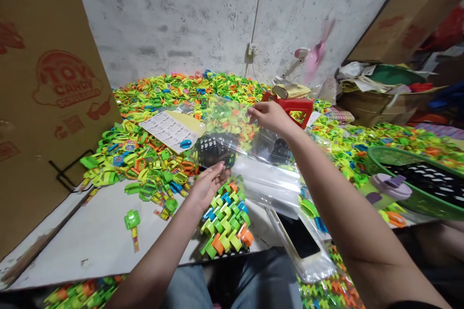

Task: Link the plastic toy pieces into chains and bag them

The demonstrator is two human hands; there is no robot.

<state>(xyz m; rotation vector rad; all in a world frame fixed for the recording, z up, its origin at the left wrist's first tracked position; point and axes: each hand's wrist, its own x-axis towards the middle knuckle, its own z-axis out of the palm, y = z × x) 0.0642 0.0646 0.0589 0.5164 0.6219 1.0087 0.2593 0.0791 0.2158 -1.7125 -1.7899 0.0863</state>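
Observation:
A clear plastic bag (229, 115) is stretched between my hands over the heap of toys. My right hand (270, 115) pinches its upper right edge. Lower down, my left hand (207, 187) has its fingers closed at the bag's near edge; the exact grip is partly hidden. Just below that hand, green, yellow, blue and orange plastic toy pieces (226, 224) stand in neat rows in a black basket, whose rim shows at the bottom. Behind the left fingertips is another black perforated basket (215, 149). More clear bags (268, 181) lie stacked under my right forearm.
Loose toys (174, 89) heap against the wall. A label sheet (170, 128) lies left; a phone (300, 235) on plastic lies near my lap. A red basket (299, 108), a lidded cup (387, 190) and a green basket (416, 203) stand right. A large carton (47, 106) borders the left.

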